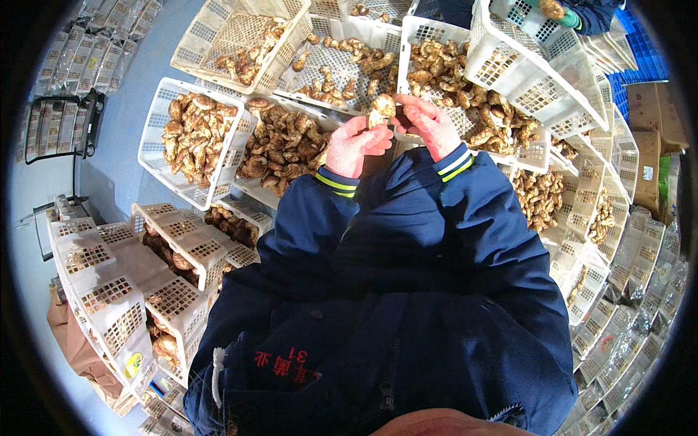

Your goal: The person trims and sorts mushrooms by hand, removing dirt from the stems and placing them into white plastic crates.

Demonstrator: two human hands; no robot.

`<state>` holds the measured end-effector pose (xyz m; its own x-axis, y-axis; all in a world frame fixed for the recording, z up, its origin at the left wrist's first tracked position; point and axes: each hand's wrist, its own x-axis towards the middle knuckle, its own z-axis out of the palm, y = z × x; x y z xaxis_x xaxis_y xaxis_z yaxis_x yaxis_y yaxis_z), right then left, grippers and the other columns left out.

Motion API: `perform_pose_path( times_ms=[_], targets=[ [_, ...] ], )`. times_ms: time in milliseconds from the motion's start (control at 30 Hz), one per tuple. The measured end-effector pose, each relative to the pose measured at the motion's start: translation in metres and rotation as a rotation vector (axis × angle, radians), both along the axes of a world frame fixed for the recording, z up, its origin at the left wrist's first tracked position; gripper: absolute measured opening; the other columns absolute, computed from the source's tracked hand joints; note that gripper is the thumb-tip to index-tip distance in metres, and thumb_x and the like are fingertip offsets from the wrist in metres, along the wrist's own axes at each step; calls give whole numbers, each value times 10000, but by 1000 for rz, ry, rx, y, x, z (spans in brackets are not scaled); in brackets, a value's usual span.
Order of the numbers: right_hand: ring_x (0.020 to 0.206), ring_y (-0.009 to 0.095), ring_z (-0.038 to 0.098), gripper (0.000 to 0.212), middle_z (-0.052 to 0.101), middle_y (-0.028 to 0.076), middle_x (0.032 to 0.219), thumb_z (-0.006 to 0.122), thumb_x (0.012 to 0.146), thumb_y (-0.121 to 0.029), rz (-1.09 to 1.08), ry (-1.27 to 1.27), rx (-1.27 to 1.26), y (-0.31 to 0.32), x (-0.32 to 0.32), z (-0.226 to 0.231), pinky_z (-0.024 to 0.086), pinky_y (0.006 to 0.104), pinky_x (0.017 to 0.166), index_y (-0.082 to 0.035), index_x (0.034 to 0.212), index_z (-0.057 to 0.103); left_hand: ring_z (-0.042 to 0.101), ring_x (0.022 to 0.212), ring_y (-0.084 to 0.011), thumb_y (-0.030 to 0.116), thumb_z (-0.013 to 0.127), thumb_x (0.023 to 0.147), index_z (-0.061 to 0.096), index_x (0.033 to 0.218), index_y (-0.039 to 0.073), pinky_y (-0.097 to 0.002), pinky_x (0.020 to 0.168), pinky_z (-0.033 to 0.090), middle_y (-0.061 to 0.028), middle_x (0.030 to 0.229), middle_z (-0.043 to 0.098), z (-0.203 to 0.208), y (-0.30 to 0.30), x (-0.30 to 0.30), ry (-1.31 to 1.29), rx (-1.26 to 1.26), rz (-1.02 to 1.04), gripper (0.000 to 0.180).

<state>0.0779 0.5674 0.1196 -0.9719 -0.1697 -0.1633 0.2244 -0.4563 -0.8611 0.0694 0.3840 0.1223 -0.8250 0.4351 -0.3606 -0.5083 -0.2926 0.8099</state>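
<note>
In front of my chest, between both hands, is a pale mushroom [382, 109] with a rounded cap and brownish stains. My left hand [352, 145] pinches it low on its left side. The curled fingers of my right hand [430, 125] close against its right side, with the index finger by the cap. A shadow hides part of the right fingertips. Just beyond the mushroom lies a white perforated crate [331, 62] with scattered mushrooms. Left of my left hand, brown mushrooms [280, 145] fill another crate. Right of my right hand, more mushrooms [502, 120] lie in a crate.
A tilted crate [149, 142] of mushrooms stands at left. Stacked crates [109, 291] hold more at lower left. At upper right, another person's gloved hand [567, 14] holds a mushroom over a high crate [531, 80]. Cardboard boxes [654, 116] stand at the far right.
</note>
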Motion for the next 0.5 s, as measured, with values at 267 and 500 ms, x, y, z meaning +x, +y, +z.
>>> perform_pose_path(
  times_ms=[267, 500],
  targets=[
    [833, 105, 551, 344, 587, 59, 929, 526, 854, -182, 61, -56, 246, -25, 15, 4, 441, 230, 722, 0, 1145, 509, 461, 1072, -216, 236, 458, 893, 448, 1167, 40, -379, 921, 361, -96, 1166, 494, -13, 6, -10, -149, 402, 67, 337],
    [630, 78, 524, 188, 589, 25, 734, 556, 829, -168, -49, 44, 229, -29, 10, -27, 420, 215, 565, -8, 925, 581, 510, 956, -249, 266, 406, 904, 460, 1127, 25, -400, 870, 404, -137, 1067, 535, 0, 18, 2, -27, 302, -96, 332]
  ],
)
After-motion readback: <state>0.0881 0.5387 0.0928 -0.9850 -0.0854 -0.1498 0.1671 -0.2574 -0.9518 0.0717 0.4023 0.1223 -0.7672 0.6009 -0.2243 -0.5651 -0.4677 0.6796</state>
